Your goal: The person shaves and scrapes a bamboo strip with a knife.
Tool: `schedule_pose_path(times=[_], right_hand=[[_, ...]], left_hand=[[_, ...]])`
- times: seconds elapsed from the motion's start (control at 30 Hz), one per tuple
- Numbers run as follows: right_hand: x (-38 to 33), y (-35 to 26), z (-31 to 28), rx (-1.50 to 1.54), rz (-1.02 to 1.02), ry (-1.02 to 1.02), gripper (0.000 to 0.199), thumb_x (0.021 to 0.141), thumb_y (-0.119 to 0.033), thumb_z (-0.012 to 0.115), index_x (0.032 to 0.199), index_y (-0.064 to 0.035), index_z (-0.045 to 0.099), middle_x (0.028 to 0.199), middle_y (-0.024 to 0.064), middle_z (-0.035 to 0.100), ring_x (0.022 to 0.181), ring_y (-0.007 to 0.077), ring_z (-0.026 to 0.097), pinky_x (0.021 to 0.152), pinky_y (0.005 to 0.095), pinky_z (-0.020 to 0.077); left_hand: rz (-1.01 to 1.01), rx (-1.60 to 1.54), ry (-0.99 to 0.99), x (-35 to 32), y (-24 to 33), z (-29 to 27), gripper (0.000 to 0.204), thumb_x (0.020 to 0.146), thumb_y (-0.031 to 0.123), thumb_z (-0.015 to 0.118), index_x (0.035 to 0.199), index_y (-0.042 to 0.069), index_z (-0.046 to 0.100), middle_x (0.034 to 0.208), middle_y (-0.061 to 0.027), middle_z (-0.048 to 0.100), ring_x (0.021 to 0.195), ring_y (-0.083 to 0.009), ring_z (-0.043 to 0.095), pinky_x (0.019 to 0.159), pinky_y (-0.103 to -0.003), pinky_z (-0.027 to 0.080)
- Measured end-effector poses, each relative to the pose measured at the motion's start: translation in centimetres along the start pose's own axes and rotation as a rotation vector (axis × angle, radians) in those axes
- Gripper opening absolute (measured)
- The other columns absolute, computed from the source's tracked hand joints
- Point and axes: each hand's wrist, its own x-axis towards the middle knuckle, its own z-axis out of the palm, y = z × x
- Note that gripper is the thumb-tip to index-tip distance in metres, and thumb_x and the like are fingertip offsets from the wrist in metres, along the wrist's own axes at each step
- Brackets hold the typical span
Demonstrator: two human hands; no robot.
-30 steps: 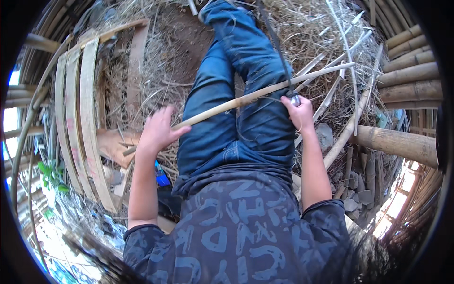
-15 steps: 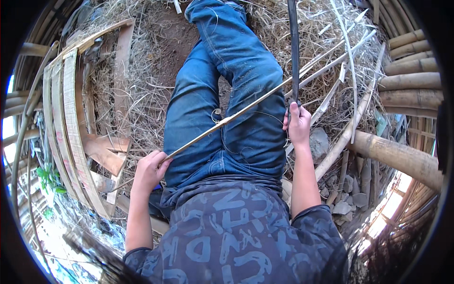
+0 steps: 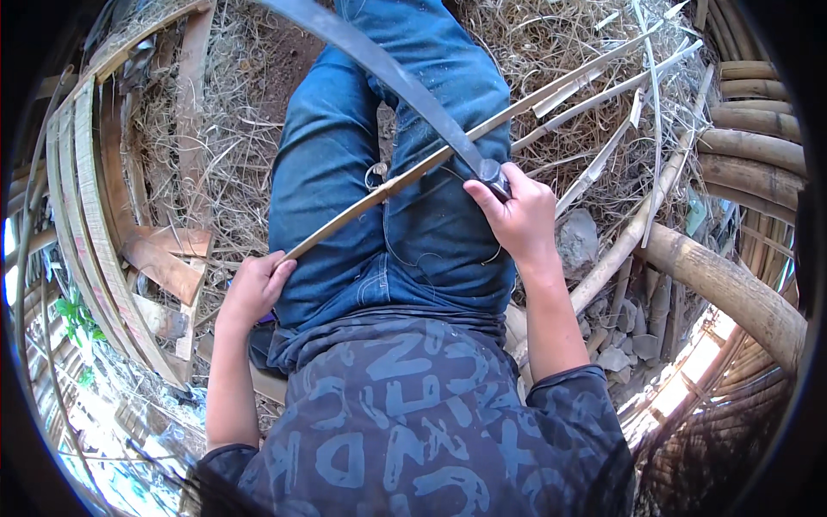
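My left hand [image 3: 253, 291] is closed round the near end of a long thin bamboo strip [image 3: 349, 212]. From there the strip slants across my thighs, up and to the right, over the litter. My right hand [image 3: 523, 212] grips the handle of a machete [image 3: 405, 84] with a long, dark, slightly curved blade. The blade points up and left and crosses over the strip near the handle; whether they touch, I cannot tell. A curled shaving [image 3: 376, 175] lies at the strip's middle, above my jeans [image 3: 323, 172].
Dry shavings [image 3: 551, 52] cover the ground beyond my legs. Pale boards [image 3: 96, 185] and wood offcuts [image 3: 168, 267] lie on the left. To the right are split bamboo pieces [image 3: 590, 177], a thick bamboo pole [image 3: 724, 280], a grey stone [image 3: 577, 239] and rubble.
The machete has swung from pointing straight ahead to slanting left across the strip. My right hand has turned and shifted slightly left. The strip's broader face now shows.
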Motion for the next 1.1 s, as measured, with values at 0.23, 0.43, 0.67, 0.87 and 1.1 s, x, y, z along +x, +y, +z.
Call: schedule_pose_path(times=[0.23, 0.43, 0.67, 0.87, 1.1], right_hand=[[0.4, -0.9, 0.3, -0.191, -0.108, -0.067, 0.059, 0.082, -0.064, 0.064, 0.069, -0.0075, 0.053, 0.054, 0.0118, 0.059, 0.052, 0.0336, 0.063, 0.046, 0.0407, 0.0479], [1.1, -1.0, 0.2, -0.298, -0.136, -0.116, 0.061, 0.083, -0.065, 0.062, 0.068, -0.0069, 0.053, 0.054, 0.0130, 0.059, 0.054, 0.0344, 0.064, 0.047, 0.0418, 0.0501], [1.3, -0.3, 0.0, -0.239, -0.125, -0.132, 0.060, 0.081, -0.063, 0.068, 0.069, -0.0055, 0.054, 0.056, 0.0153, 0.060, 0.057, 0.0366, 0.064, 0.051, 0.0427, 0.0508], [1.4, 1.8, -1.1, 0.436, 0.074, -0.202, 0.027, 0.075, -0.012, 0.080, 0.088, -0.0040, 0.057, 0.066, -0.0031, 0.057, 0.060, 0.0046, 0.055, 0.052, 0.0250, 0.0448], [4.7, 5.5, -4.7, 0.668, 0.318, -0.076, 0.010, 0.083, 0.001, 0.059, 0.090, -0.0018, 0.052, 0.061, 0.0017, 0.053, 0.042, 0.0100, 0.051, 0.038, 0.0245, 0.0414]], left_hand=[[-0.007, -0.037, -0.016, 0.3, 0.5, -0.1, 0.038, 0.098, 0.028, 0.055, 0.080, -0.005, 0.057, 0.061, -0.0240, 0.046, 0.056, -0.0401, 0.040, 0.054, -0.042, 0.039], [0.034, 0.001, 0.094, -0.8, 1.0, 0.4, 0.038, 0.097, 0.027, 0.057, 0.077, -0.005, 0.056, 0.062, -0.0250, 0.050, 0.058, -0.0439, 0.048, 0.055, -0.044, 0.039], [0.007, 0.071, 0.164, -1.5, 1.3, 1.1, 0.031, 0.095, 0.025, 0.061, 0.078, -0.001, 0.059, 0.060, -0.0222, 0.052, 0.059, -0.0422, 0.054, 0.054, -0.045, 0.041], [0.012, 0.078, 0.208, -1.7, -1.5, 0.5, 0.027, 0.092, 0.023, 0.063, 0.076, 0.001, 0.057, 0.062, -0.0212, 0.053, 0.058, -0.0415, 0.054, 0.054, -0.044, 0.041], [0.043, 0.023, 0.138, -1.1, -3.6, 1.1, 0.031, 0.093, 0.022, 0.061, 0.075, -0.002, 0.055, 0.064, -0.0237, 0.051, 0.062, -0.0431, 0.052, 0.055, -0.044, 0.040]])
